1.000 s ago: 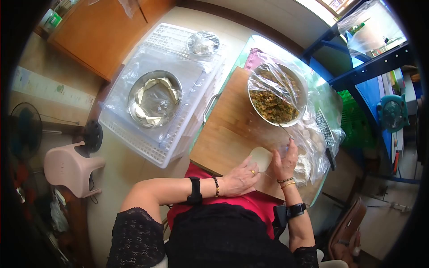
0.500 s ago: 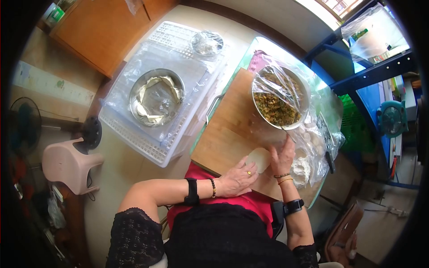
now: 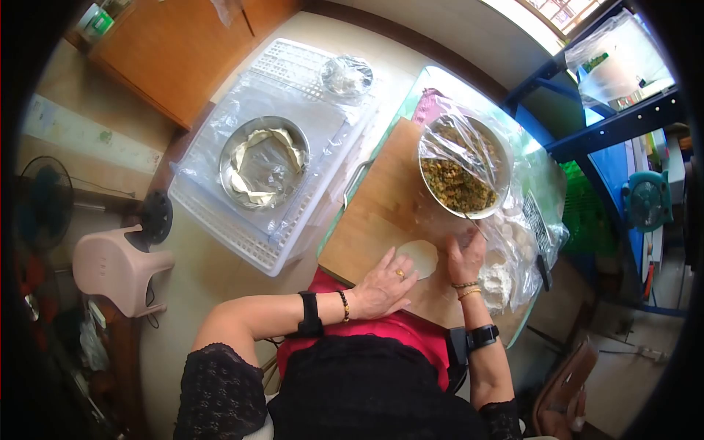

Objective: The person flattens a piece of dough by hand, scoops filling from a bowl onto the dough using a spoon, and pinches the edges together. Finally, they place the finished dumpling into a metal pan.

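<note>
A thin round dough wrapper (image 3: 420, 259) lies on the wooden board (image 3: 367, 224). My left hand (image 3: 384, 286) rests flat beside it, fingers stretched out, the fingertips at the wrapper's left edge. To the right, my right hand (image 3: 467, 257) is at the near rim of a metal bowl (image 3: 507, 180) of chopped filling (image 3: 455, 176), partly under plastic film. Its fingers are curled at a thin utensil handle (image 3: 475, 224) that sticks out over the rim. The utensil's other end is hidden in the bowl.
White flour (image 3: 496, 286) and small dough pieces (image 3: 517, 233) under plastic lie right of the board. A dark-handled tool (image 3: 542, 271) lies near the table's right edge. Left, a round metal pan (image 3: 228, 176) holding folded dough pieces stands on a plastic-covered white crate (image 3: 220, 227). A pink stool (image 3: 110, 271) stands farther left.
My left hand has slid slightly left, uncovering more of the wrapper. My right hand's fingers have curled in near the utensil handle. The view has shifted slightly.
</note>
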Tool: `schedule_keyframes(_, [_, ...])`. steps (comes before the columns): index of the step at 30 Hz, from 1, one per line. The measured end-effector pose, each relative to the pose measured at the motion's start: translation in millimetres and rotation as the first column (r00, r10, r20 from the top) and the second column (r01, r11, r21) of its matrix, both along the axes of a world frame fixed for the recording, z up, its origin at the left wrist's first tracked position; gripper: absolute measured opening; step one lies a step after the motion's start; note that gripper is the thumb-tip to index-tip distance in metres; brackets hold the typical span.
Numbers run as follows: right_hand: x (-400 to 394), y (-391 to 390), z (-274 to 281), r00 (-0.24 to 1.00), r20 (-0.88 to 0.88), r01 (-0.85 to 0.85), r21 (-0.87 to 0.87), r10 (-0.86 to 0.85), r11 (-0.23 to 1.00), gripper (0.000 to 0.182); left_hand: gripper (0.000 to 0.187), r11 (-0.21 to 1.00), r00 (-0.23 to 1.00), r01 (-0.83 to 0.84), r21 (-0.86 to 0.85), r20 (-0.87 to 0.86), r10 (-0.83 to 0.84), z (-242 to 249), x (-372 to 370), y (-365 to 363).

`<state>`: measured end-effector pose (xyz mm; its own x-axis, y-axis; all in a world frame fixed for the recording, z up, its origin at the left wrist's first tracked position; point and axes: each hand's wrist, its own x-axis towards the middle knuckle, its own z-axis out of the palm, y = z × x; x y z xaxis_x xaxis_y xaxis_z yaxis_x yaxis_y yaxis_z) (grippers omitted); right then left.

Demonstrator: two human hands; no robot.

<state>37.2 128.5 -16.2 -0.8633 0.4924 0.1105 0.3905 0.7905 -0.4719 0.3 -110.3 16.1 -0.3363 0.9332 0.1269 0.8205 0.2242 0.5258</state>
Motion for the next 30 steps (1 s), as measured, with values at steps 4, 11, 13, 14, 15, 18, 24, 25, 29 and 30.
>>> schedule_keyframes(4, [21, 2, 18, 0.977, -0.206, 0.014, -0.192, -0.054, 0.981, 0.072, 0.062, 1.000, 1.000, -0.010, -0.011, 0.022, 0.010, 0, -8, 9])
schedule_keyframes(11, [60, -24, 59, 0.958, -0.107, -0.264, 0.018, 0.265, 0.964, 0.072, 0.061, 0.983, 0.982, 0.178, 0.045, -0.079, -0.174, -1, 16, 33])
schedule_keyframes(13, [69, -38, 50, 0.953, -0.045, -0.298, 0.059, 0.301, 0.953, 0.072, 0.060, 0.964, 0.962, 0.267, -0.020, 0.061, -0.265, 5, 19, 30])
schedule_keyframes(14, [72, -47, 41, 0.960, 0.028, -0.281, 0.122, 0.280, 0.952, 0.072, 0.058, 0.942, 0.947, 0.313, -0.120, 0.115, -0.299, 10, 17, 29])
schedule_keyframes(15, [73, -52, 32, 0.962, 0.100, -0.269, 0.182, 0.255, 0.946, 0.073, 0.058, 0.941, 0.947, 0.313, -0.129, 0.121, -0.298, 7, 16, 26])
schedule_keyframes(18, [63, -42, 21, 0.984, 0.079, -0.175, 0.231, 0.161, 0.957, 0.074, 0.056, 0.962, 0.962, 0.274, -0.019, -0.014, -0.274, -1, 19, 17])
schedule_keyframes(24, [40, 0, 21, 0.999, -0.040, 0.021, 0.030, -0.020, 0.999, 0.079, 0.054, 0.963, 0.963, 0.270, 0.023, -0.013, -0.270, 2, 16, 22])
schedule_keyframes(25, [41, 2, 19, 0.999, -0.040, 0.012, 0.032, -0.010, 0.999, 0.079, 0.055, 0.970, 0.970, 0.242, 0.038, 0.027, -0.243, 1, 17, 24])
schedule_keyframes(29, [47, -10, 31, 0.991, -0.111, -0.076, 0.006, 0.076, 0.997, 0.075, 0.052, 0.985, 0.991, 0.135, 0.110, -0.001, -0.136, -1, 19, 21])
schedule_keyframes(30, [47, -20, 37, 0.975, -0.108, -0.188, 0.064, 0.194, 0.980, 0.073, 0.052, 0.984, 0.990, 0.137, 0.112, 0.002, -0.138, 1, 18, 21])
